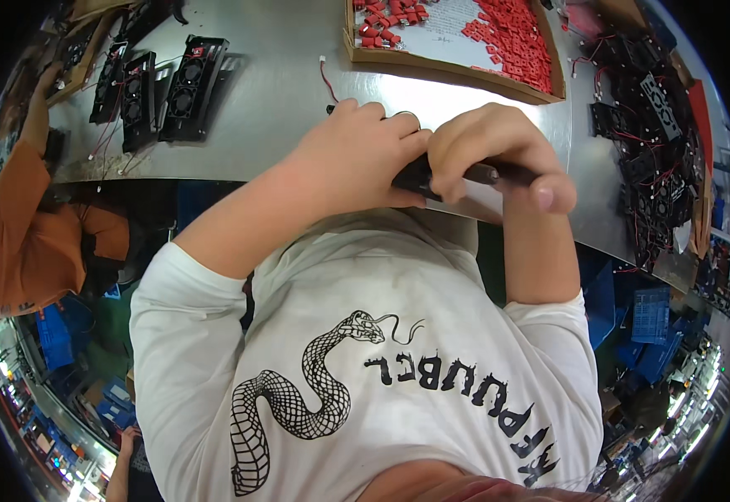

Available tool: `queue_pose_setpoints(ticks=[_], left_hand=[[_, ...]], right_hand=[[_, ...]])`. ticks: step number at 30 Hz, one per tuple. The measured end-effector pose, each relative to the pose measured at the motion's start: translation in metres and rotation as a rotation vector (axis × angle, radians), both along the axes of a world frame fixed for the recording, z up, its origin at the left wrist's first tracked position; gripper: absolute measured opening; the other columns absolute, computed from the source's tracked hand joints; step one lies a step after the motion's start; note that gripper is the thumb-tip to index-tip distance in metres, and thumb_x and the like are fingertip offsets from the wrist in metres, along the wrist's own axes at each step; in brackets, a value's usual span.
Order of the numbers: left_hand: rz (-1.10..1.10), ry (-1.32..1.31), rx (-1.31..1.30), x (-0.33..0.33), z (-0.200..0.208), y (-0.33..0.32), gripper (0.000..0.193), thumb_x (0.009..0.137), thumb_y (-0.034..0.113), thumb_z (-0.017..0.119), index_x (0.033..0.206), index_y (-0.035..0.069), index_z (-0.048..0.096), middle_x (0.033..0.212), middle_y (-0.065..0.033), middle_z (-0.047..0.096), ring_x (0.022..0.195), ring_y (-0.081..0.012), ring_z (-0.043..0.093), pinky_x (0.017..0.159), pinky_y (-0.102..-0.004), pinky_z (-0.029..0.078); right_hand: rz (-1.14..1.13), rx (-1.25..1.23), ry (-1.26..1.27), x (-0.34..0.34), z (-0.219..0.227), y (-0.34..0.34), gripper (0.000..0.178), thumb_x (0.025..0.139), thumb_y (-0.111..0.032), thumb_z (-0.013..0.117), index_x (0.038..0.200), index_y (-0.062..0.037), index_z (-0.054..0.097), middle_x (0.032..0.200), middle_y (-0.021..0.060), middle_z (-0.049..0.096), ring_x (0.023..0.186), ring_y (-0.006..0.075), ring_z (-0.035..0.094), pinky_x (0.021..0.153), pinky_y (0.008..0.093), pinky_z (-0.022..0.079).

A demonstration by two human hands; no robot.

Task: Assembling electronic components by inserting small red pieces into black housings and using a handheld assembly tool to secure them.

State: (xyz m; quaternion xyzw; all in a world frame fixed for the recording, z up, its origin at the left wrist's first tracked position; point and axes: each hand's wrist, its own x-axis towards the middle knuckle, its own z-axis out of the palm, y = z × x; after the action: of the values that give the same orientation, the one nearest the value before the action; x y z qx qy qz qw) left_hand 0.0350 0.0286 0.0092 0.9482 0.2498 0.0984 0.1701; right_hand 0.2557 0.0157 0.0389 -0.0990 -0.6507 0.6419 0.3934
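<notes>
- Left hand (369,155) curls round a black part (413,179) at the table (281,58) edge, probably mid-work.
- Right hand (492,155) half-bent over it; grip unclear.
- Fan units (188,90) lie left, perhaps done; I can't tell what's left.

A factory workshop for assembly, by all signs. A bare metal tabletop (273,79) runs under the left grip (365,155) and right grip (499,146). Black fan units (188,88) with loose wires stand left of the left grip; a heap of similar parts (658,159) lies right of the right grip. Just beyond both, a carton (465,78) holds many small red pieces (511,42). Far left of the left grip is a co-worker in orange (30,251); blue crates (651,316) sit low, well right of the right grip.
</notes>
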Motion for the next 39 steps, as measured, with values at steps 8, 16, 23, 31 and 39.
queue_pose_setpoints(ticks=[8, 16, 23, 31, 39], left_hand=[[0.186, -0.023, 0.184, 0.003, -0.006, -0.021, 0.065, 0.077, 0.057, 0.08, 0.121, 0.013, 0.063, 0.103, -0.0028, 0.065, 0.085, -0.0244, 0.064, 0.078, -0.0406, 0.047], [0.197, -0.036, 0.207, 0.005, -0.01, -0.021, 0.067, 0.076, 0.058, 0.079, 0.123, 0.013, 0.064, 0.102, -0.0026, 0.064, 0.084, -0.0243, 0.063, 0.076, -0.0401, 0.047], [0.21, -0.049, 0.12, 0.006, -0.014, -0.023, 0.067, 0.075, 0.056, 0.082, 0.123, 0.013, 0.064, 0.106, -0.004, 0.066, 0.088, -0.0266, 0.066, 0.078, -0.0423, 0.048], [0.218, -0.093, 0.066, 0.007, -0.014, -0.024, 0.067, 0.075, 0.055, 0.082, 0.123, 0.012, 0.064, 0.107, -0.006, 0.066, 0.09, -0.0294, 0.067, 0.081, -0.0434, 0.049], [0.219, -0.065, 0.094, 0.009, -0.011, -0.023, 0.067, 0.075, 0.056, 0.082, 0.122, 0.012, 0.064, 0.106, -0.0049, 0.065, 0.089, -0.0277, 0.065, 0.08, -0.0422, 0.048]], right_hand=[[-0.736, -0.236, 0.636, 0.005, -0.03, -0.046, 0.085, 0.08, -0.067, 0.055, 0.125, 0.005, 0.057, 0.104, 0.0128, 0.058, 0.095, 0.0233, 0.051, 0.088, 0.0411, 0.041], [-0.73, -0.28, 0.587, 0.002, -0.037, -0.036, 0.082, 0.079, -0.066, 0.058, 0.123, 0.0027, 0.056, 0.107, 0.012, 0.056, 0.097, 0.0227, 0.048, 0.087, 0.0405, 0.04], [-0.717, 0.251, 0.268, -0.023, -0.046, -0.057, 0.077, 0.081, -0.077, 0.069, 0.107, -0.0058, 0.055, 0.092, 0.0079, 0.05, 0.081, 0.0206, 0.043, 0.074, 0.037, 0.033], [-0.694, 0.173, 0.42, -0.007, -0.04, -0.072, 0.088, 0.084, -0.077, 0.064, 0.133, -0.0039, 0.051, 0.115, 0.014, 0.056, 0.102, 0.0287, 0.053, 0.086, 0.0445, 0.046], [-0.815, 0.139, 0.35, -0.019, -0.044, -0.065, 0.076, 0.086, -0.078, 0.055, 0.117, -0.0091, 0.055, 0.097, 0.0062, 0.048, 0.085, 0.0194, 0.042, 0.077, 0.0362, 0.034]])
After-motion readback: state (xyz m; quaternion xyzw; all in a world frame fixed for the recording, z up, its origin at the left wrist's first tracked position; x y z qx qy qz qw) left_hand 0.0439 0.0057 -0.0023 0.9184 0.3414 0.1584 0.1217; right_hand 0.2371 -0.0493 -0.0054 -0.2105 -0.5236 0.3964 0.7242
